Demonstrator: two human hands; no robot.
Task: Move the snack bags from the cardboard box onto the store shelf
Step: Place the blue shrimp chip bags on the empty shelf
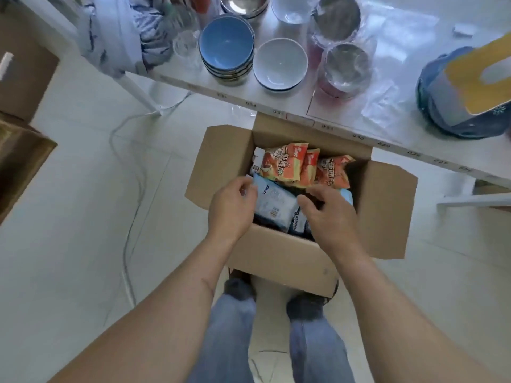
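A white cable [130,189] trails over the tiled floor at my far left. My left hand [231,205] reaches into the open cardboard box [279,255] at my feet, fingers curled around the left edge of a pale blue snack bag [272,201] lying near the top. Behind it, orange snack bags [287,164] stand tilted against the far side. My right hand [329,214] hovers over the box's right half, fingers bent downward; whether they grip anything, I cannot tell. Beyond the box, the white shelf [276,98] carries stacked blue bowls [226,48] and a white bowl [280,63].
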